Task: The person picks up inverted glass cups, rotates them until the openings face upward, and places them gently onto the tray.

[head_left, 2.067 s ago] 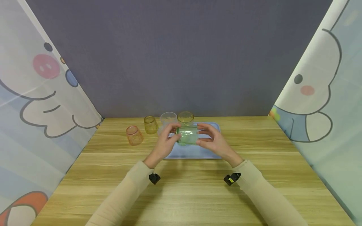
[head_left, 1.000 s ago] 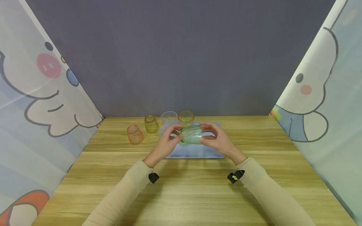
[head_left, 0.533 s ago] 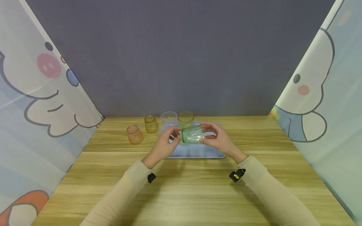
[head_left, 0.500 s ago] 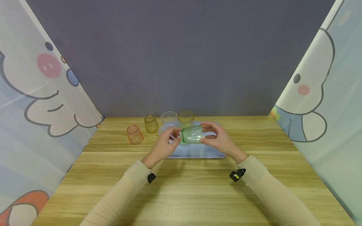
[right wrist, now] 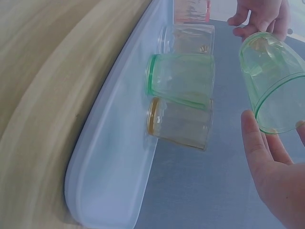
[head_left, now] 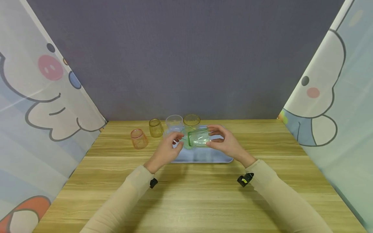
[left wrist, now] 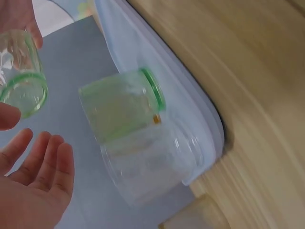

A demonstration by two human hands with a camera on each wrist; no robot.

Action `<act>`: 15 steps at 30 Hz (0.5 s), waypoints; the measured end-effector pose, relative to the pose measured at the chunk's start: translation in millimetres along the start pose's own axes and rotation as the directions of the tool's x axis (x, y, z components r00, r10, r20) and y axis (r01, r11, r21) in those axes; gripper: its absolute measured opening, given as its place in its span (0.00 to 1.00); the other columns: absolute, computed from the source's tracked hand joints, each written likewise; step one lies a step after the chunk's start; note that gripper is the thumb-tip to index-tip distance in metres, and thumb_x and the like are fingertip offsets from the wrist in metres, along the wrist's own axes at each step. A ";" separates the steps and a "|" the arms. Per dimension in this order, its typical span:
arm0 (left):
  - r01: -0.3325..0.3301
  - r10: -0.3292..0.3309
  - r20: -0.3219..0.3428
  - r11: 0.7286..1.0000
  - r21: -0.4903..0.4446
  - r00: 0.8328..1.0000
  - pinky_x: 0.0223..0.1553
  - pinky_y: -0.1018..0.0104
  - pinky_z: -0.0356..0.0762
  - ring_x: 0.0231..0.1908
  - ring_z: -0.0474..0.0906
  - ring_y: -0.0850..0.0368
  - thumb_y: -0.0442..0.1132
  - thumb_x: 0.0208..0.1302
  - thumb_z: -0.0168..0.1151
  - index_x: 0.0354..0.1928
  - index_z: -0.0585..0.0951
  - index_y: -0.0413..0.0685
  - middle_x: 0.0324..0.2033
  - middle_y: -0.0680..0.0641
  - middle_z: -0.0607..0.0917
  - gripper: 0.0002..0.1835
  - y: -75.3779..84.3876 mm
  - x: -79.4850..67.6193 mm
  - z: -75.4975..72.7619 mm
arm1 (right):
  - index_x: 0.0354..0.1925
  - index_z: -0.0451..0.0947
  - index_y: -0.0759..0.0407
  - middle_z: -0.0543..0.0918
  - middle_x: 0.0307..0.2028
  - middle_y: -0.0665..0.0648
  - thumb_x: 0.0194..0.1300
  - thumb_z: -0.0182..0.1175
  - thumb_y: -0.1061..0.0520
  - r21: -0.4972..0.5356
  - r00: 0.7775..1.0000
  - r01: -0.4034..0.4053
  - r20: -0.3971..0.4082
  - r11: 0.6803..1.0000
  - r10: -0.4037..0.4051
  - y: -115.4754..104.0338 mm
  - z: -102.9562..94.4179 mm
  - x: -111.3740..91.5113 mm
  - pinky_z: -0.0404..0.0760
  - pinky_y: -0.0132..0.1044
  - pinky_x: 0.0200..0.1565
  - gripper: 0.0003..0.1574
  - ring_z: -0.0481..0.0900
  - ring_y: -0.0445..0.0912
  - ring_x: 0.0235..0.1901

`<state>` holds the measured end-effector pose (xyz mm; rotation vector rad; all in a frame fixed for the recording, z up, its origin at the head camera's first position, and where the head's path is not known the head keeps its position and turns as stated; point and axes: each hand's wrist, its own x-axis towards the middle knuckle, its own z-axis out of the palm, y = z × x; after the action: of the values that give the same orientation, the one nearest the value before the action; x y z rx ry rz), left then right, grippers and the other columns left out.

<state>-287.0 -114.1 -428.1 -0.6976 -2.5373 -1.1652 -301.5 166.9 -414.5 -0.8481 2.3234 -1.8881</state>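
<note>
Grey fabric (head_left: 186, 58) is hung behind a wooden tabletop (head_left: 186, 194), with cartoon-printed sheets (head_left: 20, 129) set along both sides. Near the back of the table a pale blue tray (head_left: 201, 159) is placed, and on it a clear glass (right wrist: 183, 38), a standing green glass (right wrist: 181, 78) and an amber glass (right wrist: 178, 123) are lined up mouth upward, the green one between the others. Off the tray, to its left, a pink glass (head_left: 139, 139) and a yellow glass (head_left: 156, 128) are stood on the wood, both apparently mouth down. Above the tray another green tumbler (head_left: 199, 138) is held on its side by the right hand (head_left: 227, 144), its rim gripped between thumb and fingers and its thick base pointed toward the left hand (head_left: 165, 149). Nothing is held by the left hand, whose fingers are loosely bent and parted, just short of the base. The step in hand is judged to be the reorienting of the tumbler over the tray, its weight borne by the right hand alone. For an upright placement, the base would need to be swung downward and the tumbler lowered beside the row, with neighbouring rims kept from being knocked.
</note>
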 end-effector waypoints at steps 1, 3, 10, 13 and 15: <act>0.007 -0.007 -0.005 1.000 0.016 1.000 0.48 0.47 0.79 0.45 0.77 0.49 0.35 0.71 0.58 0.55 0.80 0.40 0.48 0.42 0.82 0.14 -0.8 0.1 -1.9 | 0.71 0.67 0.62 0.71 0.64 0.64 0.62 0.71 0.64 -0.005 1.000 -0.003 0.002 1.000 0.003 -0.2 -0.4 -0.1 0.77 0.49 0.60 0.42 0.72 0.60 0.62; 0.011 -0.010 -0.020 0.999 0.045 1.000 0.47 0.46 0.79 0.46 0.77 0.45 0.34 0.70 0.59 0.55 0.81 0.39 0.48 0.41 0.82 0.14 -2.6 0.7 -6.7 | 0.71 0.66 0.63 0.71 0.64 0.64 0.63 0.71 0.63 -0.014 1.000 -0.005 0.007 1.000 0.005 -0.4 -1.3 -0.2 0.76 0.50 0.60 0.42 0.72 0.60 0.62; 0.014 -0.004 -0.051 0.977 0.215 0.999 0.47 0.51 0.78 0.46 0.78 0.44 0.36 0.67 0.60 0.53 0.81 0.40 0.46 0.41 0.82 0.14 -8.2 5.7 -26.1 | 0.71 0.66 0.62 0.71 0.64 0.64 0.63 0.70 0.63 -0.046 1.000 0.003 0.017 0.999 -0.002 0.5 -4.2 2.4 0.76 0.52 0.60 0.42 0.71 0.62 0.62; 0.018 -0.006 -0.047 0.964 0.266 0.999 0.49 0.49 0.77 0.47 0.78 0.43 0.36 0.68 0.60 0.53 0.81 0.39 0.46 0.40 0.82 0.14 -9.5 7.4 -34.0 | 0.71 0.66 0.60 0.71 0.64 0.64 0.63 0.70 0.63 -0.059 1.000 0.010 0.023 0.998 -0.008 1.4 -4.6 3.7 0.77 0.51 0.59 0.41 0.72 0.61 0.61; 0.017 -0.003 -0.046 0.951 0.308 0.999 0.48 0.47 0.77 0.49 0.77 0.42 0.37 0.68 0.60 0.53 0.81 0.39 0.47 0.40 0.81 0.15 -10.6 7.8 -38.4 | 0.71 0.66 0.61 0.72 0.63 0.64 0.63 0.70 0.63 -0.064 0.999 0.021 0.028 0.998 -0.019 1.5 -5.1 4.3 0.77 0.52 0.59 0.41 0.72 0.62 0.61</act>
<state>-297.9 -147.0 -406.9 -0.5729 -2.6042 -0.7494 -307.5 169.9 -413.2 -0.9008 2.3806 -1.8060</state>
